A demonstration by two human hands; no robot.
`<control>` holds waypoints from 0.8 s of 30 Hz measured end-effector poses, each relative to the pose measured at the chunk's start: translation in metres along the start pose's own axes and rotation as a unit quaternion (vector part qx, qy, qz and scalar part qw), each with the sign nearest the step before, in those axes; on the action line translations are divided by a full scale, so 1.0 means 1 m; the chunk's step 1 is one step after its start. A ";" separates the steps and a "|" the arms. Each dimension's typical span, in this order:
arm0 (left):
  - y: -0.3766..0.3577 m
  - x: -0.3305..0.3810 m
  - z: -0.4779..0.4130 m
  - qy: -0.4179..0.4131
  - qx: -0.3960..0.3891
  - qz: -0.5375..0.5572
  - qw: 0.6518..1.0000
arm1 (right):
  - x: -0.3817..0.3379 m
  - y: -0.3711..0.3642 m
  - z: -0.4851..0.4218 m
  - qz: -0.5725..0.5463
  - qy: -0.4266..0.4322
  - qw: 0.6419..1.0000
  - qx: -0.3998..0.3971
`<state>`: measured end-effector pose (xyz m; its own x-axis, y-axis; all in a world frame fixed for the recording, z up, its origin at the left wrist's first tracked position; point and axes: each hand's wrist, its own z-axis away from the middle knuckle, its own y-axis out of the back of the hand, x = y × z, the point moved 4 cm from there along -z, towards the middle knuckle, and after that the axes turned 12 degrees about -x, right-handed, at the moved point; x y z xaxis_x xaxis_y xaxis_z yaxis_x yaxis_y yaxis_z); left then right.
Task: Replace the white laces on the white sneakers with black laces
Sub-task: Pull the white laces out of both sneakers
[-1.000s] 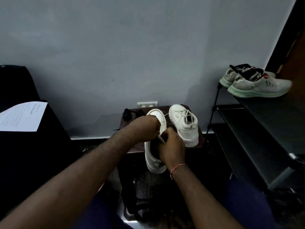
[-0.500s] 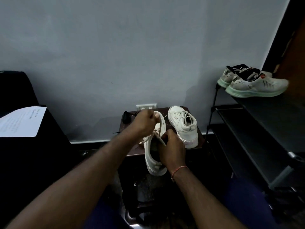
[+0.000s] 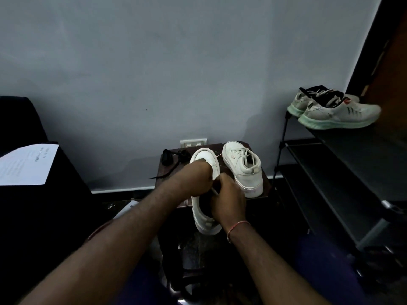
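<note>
Two white sneakers sit on a small dark wooden stool (image 3: 267, 180). The near sneaker (image 3: 203, 219) lies toe away from me, its heel hanging over the stool's front edge. My left hand (image 3: 195, 178) is curled over its lacing area and pinches the white lace (image 3: 214, 191). My right hand (image 3: 228, 200) grips the sneaker's side by the opening. The second white sneaker (image 3: 243, 167), still with white laces, stands to the right. Black laces (image 3: 170, 160) lie bundled at the stool's back left.
A dark shoe rack (image 3: 343, 172) stands at the right with a pair of pale running shoes (image 3: 334, 112) on top. A white sheet of paper (image 3: 26, 165) lies on a black surface at the left. A wall socket (image 3: 193, 143) is behind the stool.
My left hand had lifted up and away with the lace half a second ago; now it is back down at the sneaker's lacing area. My right hand stays on the sneaker.
</note>
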<state>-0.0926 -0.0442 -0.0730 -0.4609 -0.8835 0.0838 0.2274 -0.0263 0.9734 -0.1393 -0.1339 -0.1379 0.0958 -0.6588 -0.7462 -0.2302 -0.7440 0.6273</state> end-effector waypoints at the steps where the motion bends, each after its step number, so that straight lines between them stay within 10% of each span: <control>1: -0.001 0.000 -0.002 0.009 -0.010 -0.025 1.000 | 0.000 0.000 0.000 0.005 0.001 1.000 0.001; 17: -0.012 0.008 0.008 0.065 0.009 -0.176 0.982 | 0.001 -0.001 0.009 -0.009 0.007 1.000 0.000; 20: -0.010 -0.002 0.007 0.062 0.048 0.081 0.994 | 0.003 0.001 0.009 -0.036 -0.013 0.999 0.004; 22: -0.002 -0.011 0.013 0.017 0.097 0.474 0.875 | 0.003 0.002 0.009 -0.038 -0.020 0.999 0.005; 24: 0.004 -0.018 0.017 -0.055 0.132 0.744 0.653 | 0.003 0.001 0.008 -0.040 -0.025 0.999 0.000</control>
<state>-0.0982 -0.0209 -0.0667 0.0395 0.1987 0.9793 0.3455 0.9169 -0.2000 -0.1469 -0.1355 -0.1410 0.0659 -0.5905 -0.8043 -0.2243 -0.7942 0.5648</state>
